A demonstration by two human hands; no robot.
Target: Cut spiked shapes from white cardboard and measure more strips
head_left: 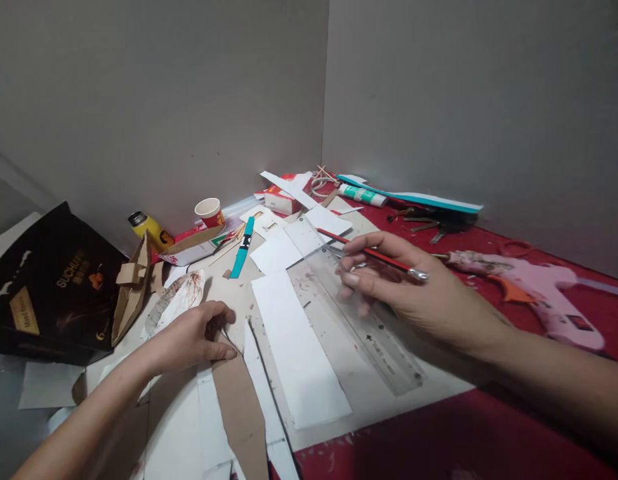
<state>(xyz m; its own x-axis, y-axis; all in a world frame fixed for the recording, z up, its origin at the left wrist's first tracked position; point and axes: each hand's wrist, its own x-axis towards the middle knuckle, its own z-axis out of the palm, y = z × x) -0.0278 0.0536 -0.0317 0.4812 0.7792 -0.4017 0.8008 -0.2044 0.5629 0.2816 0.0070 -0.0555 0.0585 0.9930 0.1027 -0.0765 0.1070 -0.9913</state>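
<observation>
pink glue gun (pixel 543 293) right, on red counter (pixel 489 427) | paper cup (pixel 209 212) and yellow bottle (pixel 149 228) near back wall | dark box (pixel 49 280) far left | glue stick (pixel 361 195) at back | teal strip (pixel 243 247) mid-counter

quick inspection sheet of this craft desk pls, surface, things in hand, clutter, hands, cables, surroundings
surface: red table top, partly covered by card sheets.
job's things: red pencil, clear plastic ruler, white paper strip, brown cardboard piece.
clutter: pink glue gun, paper cup, yellow bottle, dark box, offcuts.
grippers: right hand holds pencil, fingers on ruler; left hand presses cardboard.
cables: nothing seen.
surroundings: plain grey walls, corner.
</observation>
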